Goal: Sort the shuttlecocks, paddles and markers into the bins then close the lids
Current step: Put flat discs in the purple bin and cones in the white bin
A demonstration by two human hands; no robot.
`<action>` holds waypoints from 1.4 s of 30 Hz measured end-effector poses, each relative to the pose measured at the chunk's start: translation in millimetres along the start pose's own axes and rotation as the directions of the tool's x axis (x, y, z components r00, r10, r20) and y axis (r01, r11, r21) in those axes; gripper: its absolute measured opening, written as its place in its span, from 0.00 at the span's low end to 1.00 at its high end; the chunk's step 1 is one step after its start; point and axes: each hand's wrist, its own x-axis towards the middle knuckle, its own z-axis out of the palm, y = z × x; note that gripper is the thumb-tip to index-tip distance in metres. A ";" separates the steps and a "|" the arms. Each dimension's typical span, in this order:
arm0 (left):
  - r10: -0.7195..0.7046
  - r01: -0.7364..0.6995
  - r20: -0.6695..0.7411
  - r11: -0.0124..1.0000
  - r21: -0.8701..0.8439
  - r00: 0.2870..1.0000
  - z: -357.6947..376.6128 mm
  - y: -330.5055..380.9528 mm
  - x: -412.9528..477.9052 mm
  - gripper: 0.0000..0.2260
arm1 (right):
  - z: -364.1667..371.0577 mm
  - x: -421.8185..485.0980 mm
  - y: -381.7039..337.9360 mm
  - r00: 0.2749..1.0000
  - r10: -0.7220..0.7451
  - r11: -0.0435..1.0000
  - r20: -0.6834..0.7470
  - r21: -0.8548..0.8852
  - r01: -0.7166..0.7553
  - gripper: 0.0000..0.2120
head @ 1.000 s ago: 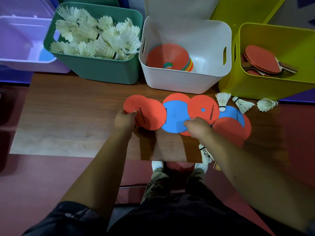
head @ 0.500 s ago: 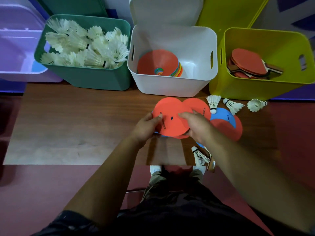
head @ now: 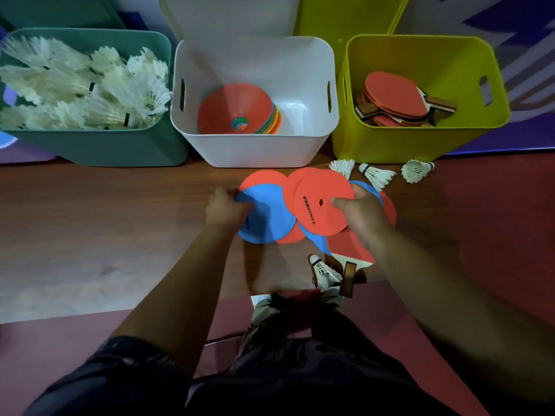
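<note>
Flat plastic disc markers [head: 289,237], orange and blue, lie fanned and overlapping on the brown wooden desk [head: 90,223], mid-desk toward its far edge, just in front of the white plastic bin [head: 255,151]. From my feed, the desk stands on a maroon floor [head: 36,349]. Three open bins line the far edge. The green plastic bin [head: 99,148] is heaped with white feather shuttlecocks, the white one holds stacked cone markers, and the yellow-green plastic bin [head: 390,145] holds red paddles.

The left hand [head: 223,207] curls its fingers over the left rim of the blue disc [head: 267,220]. The right hand [head: 359,210] pinches the printed orange disc [head: 318,202], thumb on top.

A red wooden paddle [head: 348,247] lies partly under the fan, its handle pointing at the near edge and overhanging it. A loose white shuttlecock [head: 322,270] beside it has its cork toward the far edge. Three more shuttlecocks [head: 377,175] lie against the yellow-green bin.

I see the widest open wood left of the left hand, reaching the desk's left edge.
</note>
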 end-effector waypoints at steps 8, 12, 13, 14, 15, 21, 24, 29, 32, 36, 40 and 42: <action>-0.043 0.043 0.034 0.999 -0.001 0.999 -13.1 48.8 -41.7 0.22 | -11.7 11.3 10.1 0.997 0.072 0.990 0.013 -0.119 -0.070 0.11; -0.077 0.081 0.050 0.994 -0.072 0.996 -13.8 49.6 -41.3 0.13 | -13.8 15.0 14.6 0.996 0.093 0.984 0.020 -0.154 -0.089 0.04; -0.069 0.074 0.061 0.993 -0.090 0.996 -13.0 49.8 -42.0 0.12 | -13.8 16.1 16.1 0.996 0.089 0.984 0.024 -0.154 -0.085 0.05; -0.068 0.076 0.075 0.991 -0.109 0.995 -13.2 50.8 -44.6 0.13 | -13.7 16.1 16.3 0.996 0.084 0.985 0.033 -0.156 -0.078 0.06; -0.054 0.065 0.088 0.989 -0.133 0.995 -11.7 50.2 -45.1 0.13 | -13.6 16.2 16.7 0.996 0.082 0.985 0.046 -0.157 -0.074 0.08; -0.079 0.145 0.216 0.939 -0.312 0.973 -8.5 40.7 -59.3 0.21 | -13.9 13.2 11.1 0.993 0.084 0.989 0.077 -0.129 -0.073 0.15; -0.086 0.154 0.170 0.884 -0.440 0.982 -12.7 35.5 -73.2 0.13 | -11.6 10.2 3.1 0.996 0.049 0.993 0.078 -0.115 -0.039 0.16; -0.025 0.116 0.155 0.780 -0.615 0.988 -47.5 22.2 -97.7 0.21 | -0.5 1.1 -13.7 0.994 -0.036 0.994 0.104 -0.102 0.047 0.18; 0.077 0.051 0.165 0.752 -0.657 0.983 -76.3 17.4 -112.8 0.21 | 7.1 -6.4 -25.0 0.991 -0.050 0.992 0.126 -0.106 0.063 0.17; 0.153 -0.001 0.147 0.695 -0.719 0.977 -99.1 19.7 -130.2 0.17 | 18.4 -16.2 -35.6 0.979 -0.068 0.995 0.190 -0.054 0.080 0.19; 0.202 -0.011 0.151 0.632 -0.775 0.968 -92.2 26.8 -135.9 0.17 | 36.1 -31.2 -45.8 0.926 -0.039 0.993 0.374 0.114 -0.005 0.14; 0.159 0.020 0.145 0.606 -0.795 0.977 -80.6 28.9 -134.6 0.16 | 43.0 -40.5 -51.2 0.879 0.002 0.972 0.476 0.204 -0.112 0.18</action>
